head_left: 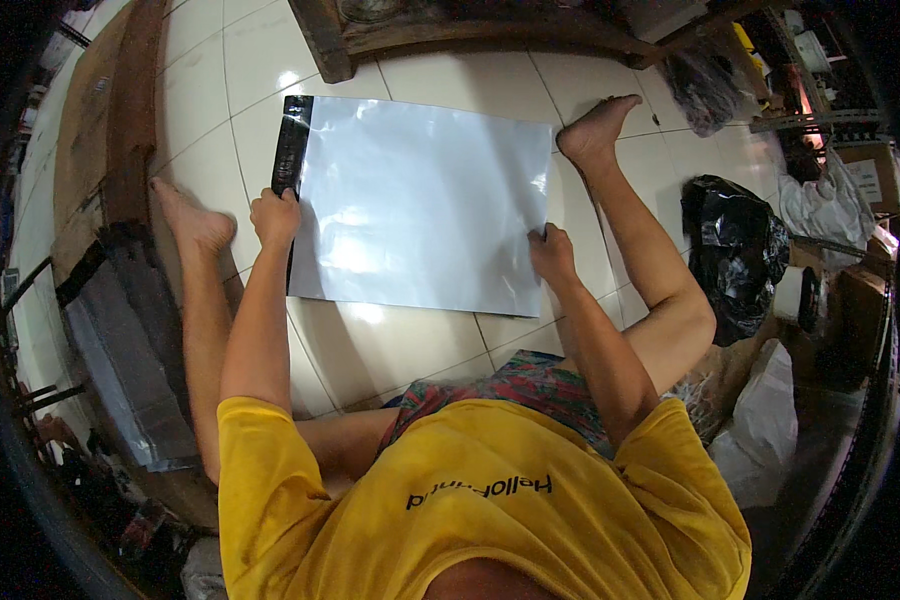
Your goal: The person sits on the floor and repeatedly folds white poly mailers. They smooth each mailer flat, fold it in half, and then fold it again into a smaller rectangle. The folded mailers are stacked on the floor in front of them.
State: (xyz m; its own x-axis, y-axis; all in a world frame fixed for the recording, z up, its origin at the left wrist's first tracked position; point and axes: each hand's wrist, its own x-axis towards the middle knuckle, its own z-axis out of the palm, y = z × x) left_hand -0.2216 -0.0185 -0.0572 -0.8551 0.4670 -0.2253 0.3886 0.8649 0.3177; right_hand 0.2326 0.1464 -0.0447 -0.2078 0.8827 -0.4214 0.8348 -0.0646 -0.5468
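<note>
A large white plastic mailing bag (pixel 420 200) is spread flat between my legs, over the tiled floor. Along its left edge runs a black strip. My left hand (pixel 276 217) is closed on that strip, near the middle of the edge. On the opposite side, my right hand (pixel 553 254) pinches the bag's right edge, a little lower down. The bag looks smooth and pulled fairly taut, with glare on its surface. Whether anything lies inside it I cannot tell.
White floor tiles (pixel 470 80) surround the bag. A wooden frame (pixel 450 38) stands beyond it. To the left lie cardboard (pixel 105 130) and grey plastic sheets (pixel 135 370). At right are a black plastic bag (pixel 735 250), a white sack (pixel 765 415) and metal shelving (pixel 810 122).
</note>
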